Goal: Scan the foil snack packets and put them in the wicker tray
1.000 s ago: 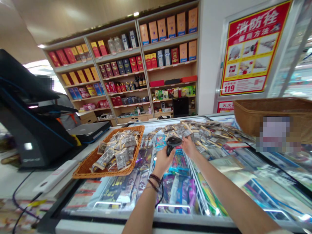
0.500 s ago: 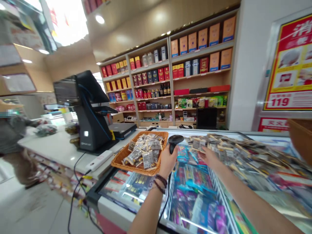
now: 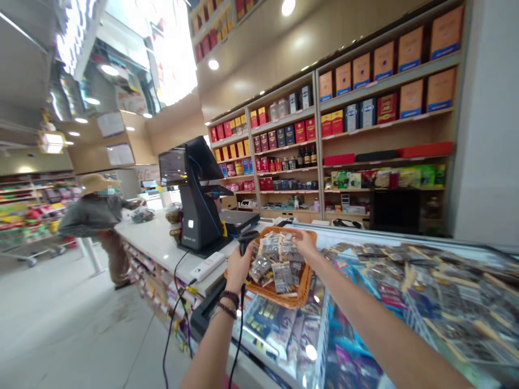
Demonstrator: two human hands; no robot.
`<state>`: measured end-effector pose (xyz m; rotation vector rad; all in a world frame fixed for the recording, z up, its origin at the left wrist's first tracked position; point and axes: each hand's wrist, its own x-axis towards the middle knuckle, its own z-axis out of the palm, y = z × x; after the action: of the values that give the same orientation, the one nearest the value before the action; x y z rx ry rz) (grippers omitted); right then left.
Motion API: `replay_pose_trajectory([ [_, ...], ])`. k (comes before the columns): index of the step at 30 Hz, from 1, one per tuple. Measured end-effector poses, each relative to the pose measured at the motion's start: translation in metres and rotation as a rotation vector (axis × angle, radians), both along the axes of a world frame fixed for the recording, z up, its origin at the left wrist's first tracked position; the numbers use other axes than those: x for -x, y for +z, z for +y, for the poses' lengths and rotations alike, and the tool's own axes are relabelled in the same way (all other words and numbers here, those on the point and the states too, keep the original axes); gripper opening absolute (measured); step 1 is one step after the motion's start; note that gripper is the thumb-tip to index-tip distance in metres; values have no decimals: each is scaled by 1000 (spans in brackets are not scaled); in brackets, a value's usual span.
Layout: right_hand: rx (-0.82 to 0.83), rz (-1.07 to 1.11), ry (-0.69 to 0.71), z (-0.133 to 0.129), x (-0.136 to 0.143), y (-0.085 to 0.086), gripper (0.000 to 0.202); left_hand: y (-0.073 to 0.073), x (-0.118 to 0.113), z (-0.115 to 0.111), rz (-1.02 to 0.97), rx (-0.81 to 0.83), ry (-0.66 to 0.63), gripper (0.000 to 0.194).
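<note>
My left hand [image 3: 239, 267] is closed round the handle of a black barcode scanner [image 3: 248, 236], whose cable runs down past my wrist. The scanner's head is at the left rim of an orange wicker basket [image 3: 298, 300]. Small clear packets with wooden sticks [image 3: 284, 275] lie heaped in this basket. My right hand [image 3: 306, 243] is over the basket's far right part, its fingers bent onto a packet among the others; the fingertips are partly hidden. To the right, many similar stick packets [image 3: 458, 292] are spread over the glass-topped freezer.
A black checkout terminal [image 3: 198, 210] and a white power strip [image 3: 207, 266] stand on the counter at left, with loose black cables hanging down. A white wire basket [image 3: 324, 335] shows under the glass. Beyond the counter is a person in a hat [image 3: 95, 213]. Stocked shelves [image 3: 320, 140] line the back.
My right hand has moved left from the spread of packets to the wicker basket. The scanner stays in my left hand, near the basket's left side now. The view has turned left.
</note>
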<state>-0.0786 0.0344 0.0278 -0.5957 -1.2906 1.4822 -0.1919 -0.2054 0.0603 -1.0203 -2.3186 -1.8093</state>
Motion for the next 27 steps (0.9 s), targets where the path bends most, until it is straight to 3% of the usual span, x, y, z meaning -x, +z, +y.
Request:
replay_pose_trajectory([
  [3,-184,-106,-147,5,-16,-14,34,-2,0,-9,-25,36,18,38],
  [6,-296,-267,-251,23,-66,-35,30,-6,-13,-3,-59,12,-37,42],
  [10,-361,-429,-414,53,-171,-51,21,-8,-50,22,-119,-69,-209,49],
  [14,-347,-605,-563,74,-293,-50,9,-6,-104,54,-185,-147,-428,52],
  [19,-363,-744,-694,64,-416,-54,27,-11,-169,92,-199,-194,-623,49],
  [23,-379,-919,-622,27,-451,-76,44,-30,-209,114,-188,-135,-689,47],
  [27,-335,-973,-610,-2,-427,-90,40,-51,-235,121,-200,-34,-725,43],
])
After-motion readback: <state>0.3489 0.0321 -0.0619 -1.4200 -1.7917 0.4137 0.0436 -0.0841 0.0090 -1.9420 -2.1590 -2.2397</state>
